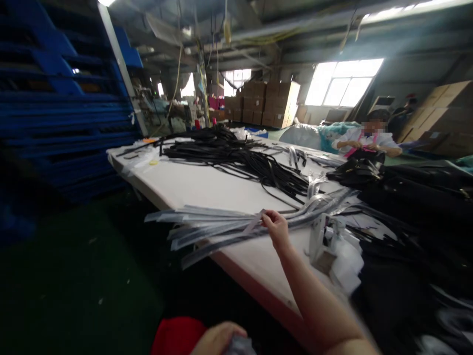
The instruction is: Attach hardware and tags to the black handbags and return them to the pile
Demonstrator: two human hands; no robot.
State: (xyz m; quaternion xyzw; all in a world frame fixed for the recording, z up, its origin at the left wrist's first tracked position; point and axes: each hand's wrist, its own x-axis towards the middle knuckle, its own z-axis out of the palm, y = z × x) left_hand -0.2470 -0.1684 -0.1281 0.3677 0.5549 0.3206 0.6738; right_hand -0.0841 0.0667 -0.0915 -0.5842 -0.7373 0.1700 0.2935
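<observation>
My right hand [276, 229] reaches over the table with thumb and fingers pinched on the end of a thin pale strip [253, 225]. Beneath it lies a bundle of long grey strips in clear plastic [207, 231], their ends jutting past the table's near edge. At the bottom of the view my left hand [220, 338] is closed around a greyish, plastic-looking bundle [239, 346], mostly cut off by the frame. A small white device [318, 238], perhaps a tape dispenser, stands right of my right hand, beside crumpled clear plastic [347, 264].
Black straps [236, 153] are heaped along the white table [185, 183]. Dark bags [417, 192] pile up at the right, where a co-worker [369, 138] sits handling something pink and black. Blue racking [66, 118] stands left; cardboard boxes [258, 103] are stacked behind.
</observation>
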